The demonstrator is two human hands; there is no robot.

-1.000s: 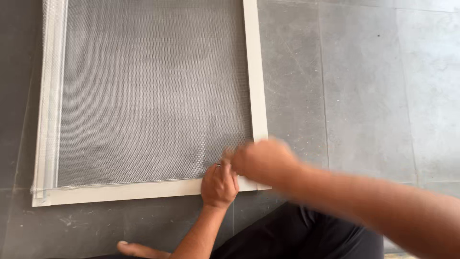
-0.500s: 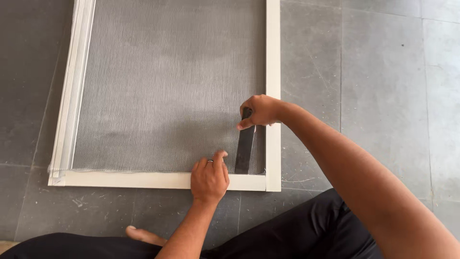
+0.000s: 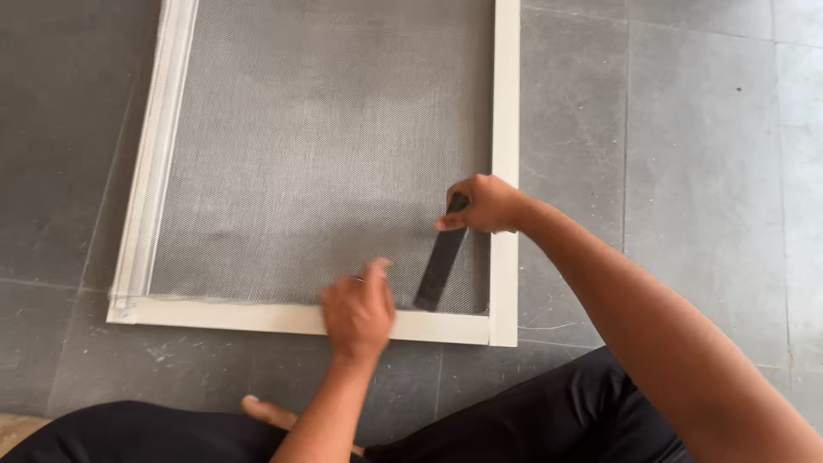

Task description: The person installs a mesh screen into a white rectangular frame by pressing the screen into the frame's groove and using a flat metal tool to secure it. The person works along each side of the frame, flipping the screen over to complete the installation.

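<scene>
Right hand (image 3: 484,204) holds a dark strip (image 3: 439,266) over mesh (image 3: 317,154); left hand (image 3: 358,310) presses the white frame (image 3: 283,317).

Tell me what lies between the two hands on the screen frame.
In the head view, grey mesh and the dark flat strip held by the right hand lie between it and the left hand.

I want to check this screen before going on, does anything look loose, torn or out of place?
No tear shows in the grey mesh. At the white frame's bottom-left corner, the mesh edge looks uneven and loose. The right hand holds a dark flat tool slanted across the mesh; the left hand rests on the bottom rail.
</scene>
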